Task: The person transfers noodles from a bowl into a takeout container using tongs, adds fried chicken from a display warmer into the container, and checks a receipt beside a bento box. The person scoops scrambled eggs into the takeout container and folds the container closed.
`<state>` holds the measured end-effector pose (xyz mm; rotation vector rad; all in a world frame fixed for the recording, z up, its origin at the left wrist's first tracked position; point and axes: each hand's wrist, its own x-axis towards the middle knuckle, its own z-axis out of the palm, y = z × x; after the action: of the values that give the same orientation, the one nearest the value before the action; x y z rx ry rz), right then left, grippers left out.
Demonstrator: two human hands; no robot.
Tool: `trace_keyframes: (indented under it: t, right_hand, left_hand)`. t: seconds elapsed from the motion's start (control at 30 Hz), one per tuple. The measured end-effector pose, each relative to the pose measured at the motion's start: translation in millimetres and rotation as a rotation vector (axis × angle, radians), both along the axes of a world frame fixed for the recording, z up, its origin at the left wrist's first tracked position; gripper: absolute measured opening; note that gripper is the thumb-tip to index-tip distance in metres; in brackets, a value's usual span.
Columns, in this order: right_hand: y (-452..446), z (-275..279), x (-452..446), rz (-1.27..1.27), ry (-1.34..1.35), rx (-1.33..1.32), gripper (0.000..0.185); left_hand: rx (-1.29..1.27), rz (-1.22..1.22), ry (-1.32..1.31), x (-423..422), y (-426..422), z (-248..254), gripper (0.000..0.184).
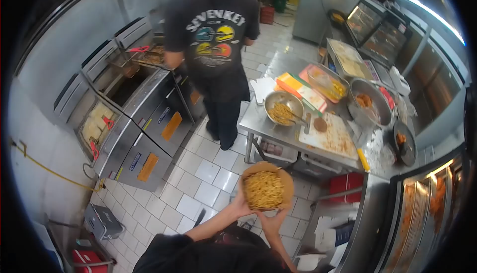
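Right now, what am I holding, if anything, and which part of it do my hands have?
A brown takeaway carton of noodles: your left hand holds its lower left side, your right hand its near edge, toward the right.

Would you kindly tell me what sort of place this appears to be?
It looks like a commercial kitchen, perhaps for fried food: deep fryers line the left side, a lit cabinet holds food at lower right, and a cutting board lies on a steel worktable.

Left grip [240, 205] and right grip [272, 221] holding brown carton [286, 182] of noodles [264, 189], co-worker [213, 54] beside fryers [161, 116]
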<state>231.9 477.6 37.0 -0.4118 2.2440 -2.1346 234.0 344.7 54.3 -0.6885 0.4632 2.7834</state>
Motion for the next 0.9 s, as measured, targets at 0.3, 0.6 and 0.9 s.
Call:
trace_keyframes:
  t: [0.3, 0.6, 0.9]
  right_hand:
    - [-101.0, 1.1, -25.1, 0.686, 0.319, 0.168, 0.077]
    - [-147.3, -149.2, -102.4, 1.244, -0.049, 1.434, 0.053]
    - [-308.1, 24.0, -155.8, 0.836, -0.067, 0.404, 0.091]
  left_hand:
    - [0.227, 0.573, 0.166, 76.4, -95.9, -36.5, 0.051]
    - [0.179, 0.615, 0.083, 76.7, -237.2, -15.0, 0.044]
    - [0.265, 0.317, 0.048, -31.3, -375.0, -49.6, 0.051]
